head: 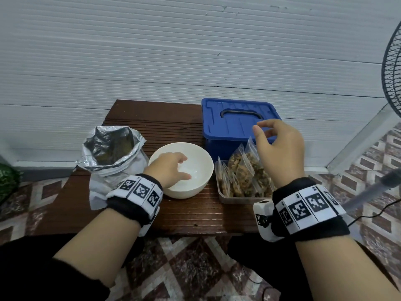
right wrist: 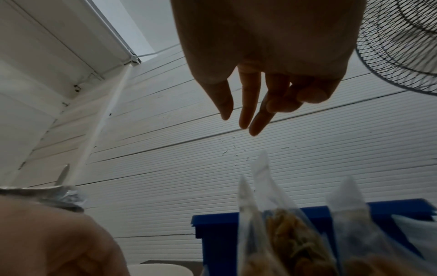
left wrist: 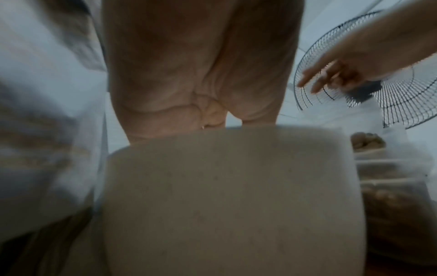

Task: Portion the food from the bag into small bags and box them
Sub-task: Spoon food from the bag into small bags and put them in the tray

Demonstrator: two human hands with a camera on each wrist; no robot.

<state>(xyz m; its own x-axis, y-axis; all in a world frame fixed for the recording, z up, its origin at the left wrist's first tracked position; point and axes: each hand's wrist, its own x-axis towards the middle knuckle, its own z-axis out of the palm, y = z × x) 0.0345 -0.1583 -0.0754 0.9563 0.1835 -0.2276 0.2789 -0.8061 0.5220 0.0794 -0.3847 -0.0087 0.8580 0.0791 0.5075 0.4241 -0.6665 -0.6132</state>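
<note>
Right hand [head: 278, 148] holds nothing: fingers loosely curved, thumb and forefinger apart, hanging above the small bags [head: 245, 172]. Right wrist view confirms it, fingertips [right wrist: 246, 119] point down with bare wall behind them and the bag tops below, not touching.

Left hand [head: 171, 169] is over the near rim of the white bowl [head: 201, 168], fingers reaching into it. The head view shows no pinch on anything; the left wrist view is blurred, so whether the fingers press the bowl floor I can't tell. Bowl interior looks empty.

Small bags: several, filled with brownish food, standing upright and packed together in a clear tray [head: 238, 200] just right of the bowl. Whether they're sealed I can't tell.

Foil bag [head: 112, 151] sits left of the bowl, mouth open, contents dark and unreadable from here.

Blue box [head: 236, 124] is behind the tray with its lid on and handle down, all on the dark wooden table [head: 195, 216].

Status, my read: portioning looks mostly or fully done, given the empty bowl and the full tray. Boxing not started, since the lid is on and no bags are seen inside. Left: open the box, move the bags in, close it. The right hand is placed well for either the lid or a bag.
</note>
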